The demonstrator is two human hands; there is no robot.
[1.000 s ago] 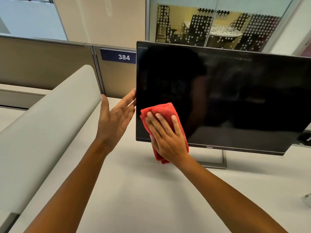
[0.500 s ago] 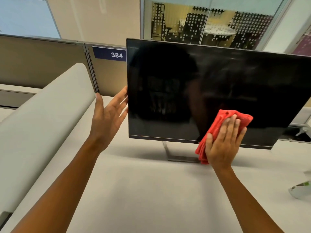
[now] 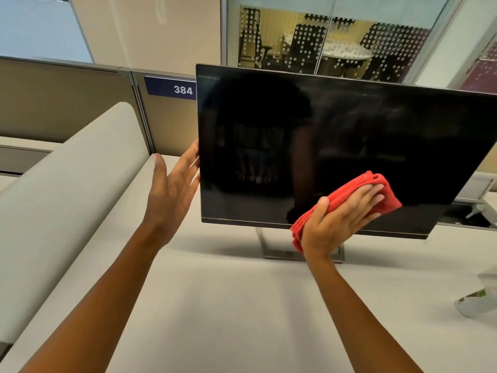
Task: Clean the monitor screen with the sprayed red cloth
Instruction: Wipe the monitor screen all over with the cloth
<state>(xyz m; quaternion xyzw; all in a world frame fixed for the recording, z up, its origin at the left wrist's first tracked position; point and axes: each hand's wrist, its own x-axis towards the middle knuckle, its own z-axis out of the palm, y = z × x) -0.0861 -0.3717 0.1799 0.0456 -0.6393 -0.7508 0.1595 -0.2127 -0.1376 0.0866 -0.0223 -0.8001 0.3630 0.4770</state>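
Observation:
A dark, switched-off monitor (image 3: pixel 322 135) stands on a metal stand (image 3: pixel 271 253) on the light desk (image 3: pixel 228 305). My right hand (image 3: pixel 340 219) presses a folded red cloth (image 3: pixel 357 188) flat against the lower middle-right of the screen, fingers spread over the cloth. My left hand (image 3: pixel 170 196) is open, palm toward the monitor, with its fingertips touching the screen's left edge. The bottom of the cloth hangs below the monitor's lower bezel.
A grey curved partition (image 3: pixel 61 189) runs along the left. Cubicle panels with a blue "384" sign (image 3: pixel 172 88) stand behind the monitor. A pale spray bottle (image 3: pixel 476 304) lies at the desk's right edge. Glass walls rise at the back.
My right hand with the red cloth swept from the screen's lower left corner to the lower middle-right. My left hand stayed at the monitor's left edge.

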